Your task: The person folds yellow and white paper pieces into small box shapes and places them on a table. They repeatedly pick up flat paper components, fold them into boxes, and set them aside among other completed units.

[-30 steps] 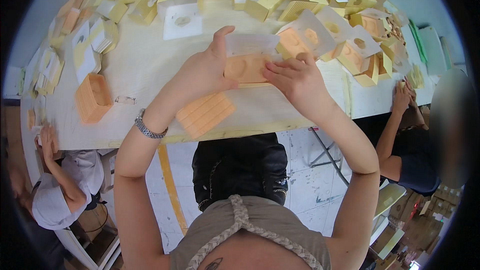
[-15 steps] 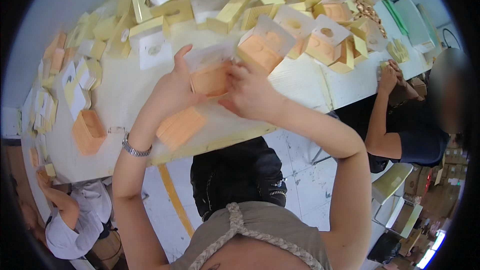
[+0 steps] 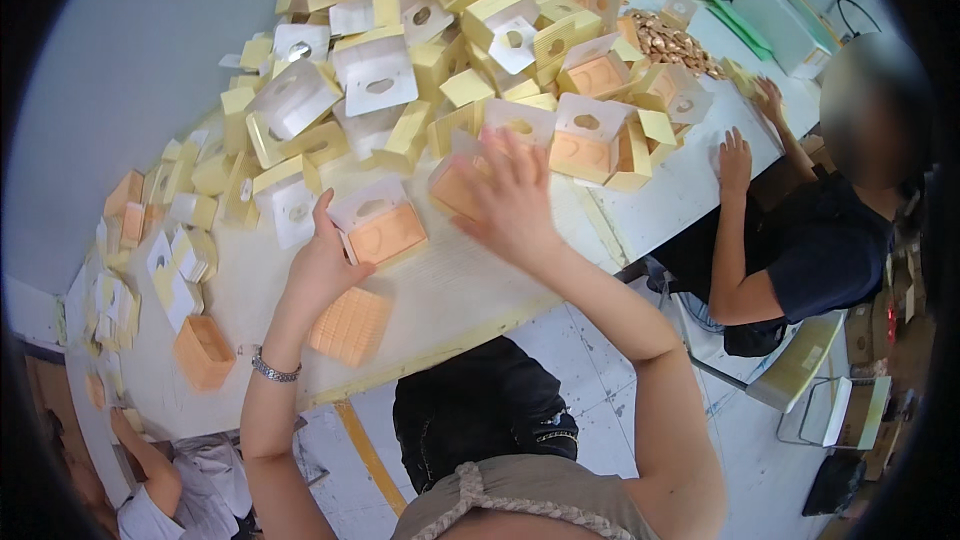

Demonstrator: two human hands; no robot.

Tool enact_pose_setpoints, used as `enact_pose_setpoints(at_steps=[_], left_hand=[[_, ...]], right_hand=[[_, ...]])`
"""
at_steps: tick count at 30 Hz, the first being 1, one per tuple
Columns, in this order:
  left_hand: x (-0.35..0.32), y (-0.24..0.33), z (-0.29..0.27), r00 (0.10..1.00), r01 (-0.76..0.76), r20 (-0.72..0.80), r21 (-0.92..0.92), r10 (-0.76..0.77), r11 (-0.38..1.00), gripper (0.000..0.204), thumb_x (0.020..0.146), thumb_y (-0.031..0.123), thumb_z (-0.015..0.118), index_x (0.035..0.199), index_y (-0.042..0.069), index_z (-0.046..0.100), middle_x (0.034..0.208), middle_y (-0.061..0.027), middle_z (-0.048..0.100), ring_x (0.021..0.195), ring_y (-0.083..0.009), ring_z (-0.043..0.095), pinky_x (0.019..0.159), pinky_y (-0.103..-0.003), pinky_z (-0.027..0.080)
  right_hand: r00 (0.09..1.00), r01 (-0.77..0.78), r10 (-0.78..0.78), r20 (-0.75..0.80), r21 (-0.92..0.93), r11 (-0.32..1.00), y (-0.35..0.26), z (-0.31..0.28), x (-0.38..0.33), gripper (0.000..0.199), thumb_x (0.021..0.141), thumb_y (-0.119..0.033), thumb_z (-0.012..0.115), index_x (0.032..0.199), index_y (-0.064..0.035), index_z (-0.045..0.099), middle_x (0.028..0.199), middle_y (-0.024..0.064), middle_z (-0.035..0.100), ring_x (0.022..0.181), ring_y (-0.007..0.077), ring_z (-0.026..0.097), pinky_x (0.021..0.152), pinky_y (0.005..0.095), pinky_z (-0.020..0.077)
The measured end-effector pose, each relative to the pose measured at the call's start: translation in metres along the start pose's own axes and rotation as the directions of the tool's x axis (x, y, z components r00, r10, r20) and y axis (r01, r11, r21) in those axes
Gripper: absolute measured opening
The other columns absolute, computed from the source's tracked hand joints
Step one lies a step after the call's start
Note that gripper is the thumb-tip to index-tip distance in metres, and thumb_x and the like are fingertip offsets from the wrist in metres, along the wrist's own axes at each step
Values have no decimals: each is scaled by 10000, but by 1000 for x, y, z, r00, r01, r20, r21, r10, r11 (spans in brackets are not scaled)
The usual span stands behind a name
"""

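My left hand [image 3: 325,258] grips the left side of a small open carton [image 3: 386,232] near the table's front edge. This carton has an orange ribbed insert inside and a white raised lid with an oval hole. My right hand [image 3: 512,202], slightly blurred, is off to its right with fingers spread. It passes over another open carton with an orange insert [image 3: 453,190], which it partly hides; whether it touches that carton I cannot tell. Just below the held carton lies a stack of orange ribbed inserts [image 3: 352,328].
A heap of pale yellow cartons [image 3: 440,60] covers the back of the white table [image 3: 480,275]. More orange inserts [image 3: 205,352] stand at the left. Bronze-coloured pieces [image 3: 665,43] are piled at the far right. One co-worker [image 3: 800,240] sits at right, another [image 3: 185,485] at lower left.
My right hand has left the carton in my left hand and moved right, its fingers spreading. My left hand keeps its hold. The whole view has shifted, showing more of the heap.
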State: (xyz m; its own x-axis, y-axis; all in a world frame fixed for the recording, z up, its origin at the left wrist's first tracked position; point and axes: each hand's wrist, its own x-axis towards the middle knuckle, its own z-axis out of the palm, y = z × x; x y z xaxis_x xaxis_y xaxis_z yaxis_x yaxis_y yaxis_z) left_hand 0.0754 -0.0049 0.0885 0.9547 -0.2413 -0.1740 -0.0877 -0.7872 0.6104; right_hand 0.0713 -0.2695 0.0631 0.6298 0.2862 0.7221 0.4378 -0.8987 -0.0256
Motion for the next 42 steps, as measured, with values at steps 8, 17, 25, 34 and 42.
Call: enact_pose_setpoints(at_steps=[8,17,25,34,42], left_hand=[[65,71,49,934,-330,191,140,301,934,1046,731,114,764,1481,71,36,1207,-176,550,862,-346,653,722,-381,539],[129,154,78,724,-615,24,475,690,629,530,758,65,646,1261,82,483,1109,-131,569,907,-249,616,685,-367,536],[269,229,89,520,-510,-425,541,741,668,547,774,190,708,1278,108,514,1132,-120,592,1066,-295,567,939,-423,462],[274,141,17,784,-394,-327,396,528,829,535,768,214,705,1260,135,514,1097,-74,643,1083,-269,560,952,-435,429],[250,50,-39,775,-250,-415,493,477,834,509,785,197,719,1250,116,529,1048,-117,626,1072,-281,561,1038,-464,339]], right_hand=[[975,-220,219,-33,-66,973,101,-11,-30,162,706,-112,721,863,-109,681,1207,99,575,1157,263,527,992,474,333],[737,-584,594,-321,140,800,155,-18,-74,234,774,-6,638,999,-67,663,1286,153,529,1215,341,472,1017,485,343],[980,-190,199,-20,219,957,1,-21,-50,477,730,-384,734,1172,-229,643,1469,147,377,1388,391,277,1065,648,186],[966,-246,256,34,-187,951,95,7,-53,107,730,-208,731,817,-175,679,1310,50,545,1283,322,405,1065,550,217],[972,-223,205,-117,-181,958,161,2,17,145,713,-181,760,835,-137,695,1273,58,572,1295,352,401,1051,541,234]])
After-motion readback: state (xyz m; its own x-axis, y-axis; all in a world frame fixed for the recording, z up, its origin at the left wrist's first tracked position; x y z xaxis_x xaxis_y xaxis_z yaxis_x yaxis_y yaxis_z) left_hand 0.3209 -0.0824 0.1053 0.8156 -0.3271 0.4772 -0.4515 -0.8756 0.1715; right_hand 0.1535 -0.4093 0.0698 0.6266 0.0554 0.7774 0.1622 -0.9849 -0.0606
